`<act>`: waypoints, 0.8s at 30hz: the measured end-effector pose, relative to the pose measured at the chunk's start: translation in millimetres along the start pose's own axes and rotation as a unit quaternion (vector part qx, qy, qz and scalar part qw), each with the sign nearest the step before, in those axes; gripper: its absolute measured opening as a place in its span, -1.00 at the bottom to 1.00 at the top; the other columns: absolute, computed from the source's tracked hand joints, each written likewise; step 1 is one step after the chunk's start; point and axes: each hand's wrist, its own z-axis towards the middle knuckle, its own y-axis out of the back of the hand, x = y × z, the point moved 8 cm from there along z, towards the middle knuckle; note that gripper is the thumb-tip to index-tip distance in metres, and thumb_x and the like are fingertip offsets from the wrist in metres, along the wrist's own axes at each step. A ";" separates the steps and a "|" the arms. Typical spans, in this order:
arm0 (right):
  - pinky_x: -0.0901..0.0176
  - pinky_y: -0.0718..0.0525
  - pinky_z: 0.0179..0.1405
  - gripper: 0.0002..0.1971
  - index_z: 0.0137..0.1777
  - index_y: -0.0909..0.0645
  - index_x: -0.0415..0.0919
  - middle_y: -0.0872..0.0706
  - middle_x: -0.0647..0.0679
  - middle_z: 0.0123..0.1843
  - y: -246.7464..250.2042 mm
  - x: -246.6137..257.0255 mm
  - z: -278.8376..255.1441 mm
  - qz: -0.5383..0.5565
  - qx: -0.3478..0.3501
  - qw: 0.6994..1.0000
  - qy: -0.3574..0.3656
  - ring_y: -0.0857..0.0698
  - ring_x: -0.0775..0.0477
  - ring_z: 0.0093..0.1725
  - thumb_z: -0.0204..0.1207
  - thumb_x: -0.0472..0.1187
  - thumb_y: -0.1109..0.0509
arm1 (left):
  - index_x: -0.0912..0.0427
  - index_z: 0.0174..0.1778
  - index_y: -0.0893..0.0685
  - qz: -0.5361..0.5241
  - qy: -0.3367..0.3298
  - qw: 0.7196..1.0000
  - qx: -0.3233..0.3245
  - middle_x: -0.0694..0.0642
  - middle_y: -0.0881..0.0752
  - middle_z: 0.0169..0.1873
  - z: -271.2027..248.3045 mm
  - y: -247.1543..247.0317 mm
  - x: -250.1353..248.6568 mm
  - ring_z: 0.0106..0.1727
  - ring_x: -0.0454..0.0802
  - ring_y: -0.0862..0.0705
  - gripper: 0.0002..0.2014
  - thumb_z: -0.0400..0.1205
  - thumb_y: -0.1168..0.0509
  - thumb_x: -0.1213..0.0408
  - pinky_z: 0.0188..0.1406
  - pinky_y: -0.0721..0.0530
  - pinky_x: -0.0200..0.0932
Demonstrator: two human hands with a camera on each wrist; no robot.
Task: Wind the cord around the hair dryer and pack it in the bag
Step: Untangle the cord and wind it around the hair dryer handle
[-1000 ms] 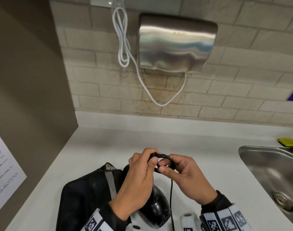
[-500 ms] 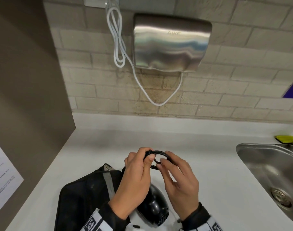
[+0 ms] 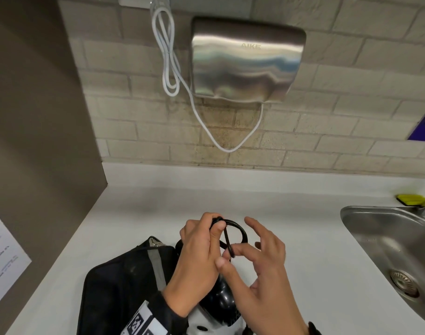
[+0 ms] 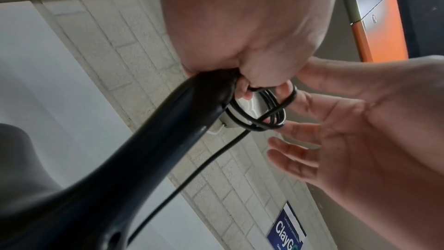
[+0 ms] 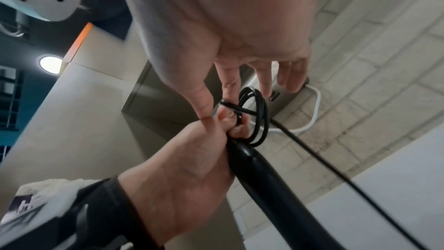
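My left hand (image 3: 197,250) grips the top of the black hair dryer's (image 3: 221,298) handle (image 4: 156,149) and pins small coils of its black cord (image 3: 240,228) against it. My right hand (image 3: 262,269) is just right of the coils. Its thumb and index finger pinch one cord strand that crosses the loop, and its other fingers are spread straight. In the right wrist view the loose cord (image 5: 312,151) trails down from the coils. The black bag (image 3: 119,286) lies on the counter under my left forearm, left of the dryer. The dryer's nozzle end is hidden.
A steel sink (image 3: 388,238) is sunk in the white counter (image 3: 230,201) at the right, with a yellow sponge (image 3: 411,199) behind it. A steel hand dryer (image 3: 245,61) and its white cable (image 3: 172,68) hang on the brick wall. A brown partition (image 3: 37,117) closes the left side.
My right hand has let go of the coil's right side, spread its fingers and taken one strand across the loop toward me. The left hand keeps its grip.
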 end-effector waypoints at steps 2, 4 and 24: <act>0.33 -0.30 0.29 -0.83 -0.14 -0.67 0.25 -0.32 0.24 0.57 4.0 -0.8 -8.2 -0.011 -0.005 1.000 0.010 -0.15 0.14 0.57 0.33 0.23 -0.39 | -0.29 0.05 -0.49 0.014 -0.012 1.000 -0.001 -0.06 -0.55 -0.08 -0.8 -0.7 -2.9 0.18 -0.33 -0.36 -0.65 0.62 0.14 -0.26 0.03 -0.54 -0.31; 0.31 -0.32 0.28 -0.84 -0.15 -0.67 0.30 -0.34 0.29 0.56 9.1 -0.2 -14.8 -0.006 -0.008 1.000 0.002 -0.19 0.15 0.55 0.29 0.23 -0.41 | -0.27 0.07 -0.48 0.034 -0.025 0.999 -0.002 -0.08 -0.55 -0.09 -1.4 -2.8 -6.4 0.18 -0.33 -0.35 -0.64 0.62 0.16 -0.25 -0.01 -0.46 -0.37; 0.40 -0.39 -0.64 -0.77 -0.31 -0.62 -0.17 -0.43 -0.33 -0.51 38.0 -37.9 -61.1 0.376 0.143 0.913 -0.069 -0.51 -0.01 -0.59 0.52 -0.39 -0.24 | -0.10 0.06 -0.52 0.028 -0.016 0.999 -0.033 -0.13 -0.58 -0.18 13.1 7.7 0.9 0.10 -0.31 -0.38 -0.64 0.66 0.12 -0.13 -0.01 -0.37 -0.54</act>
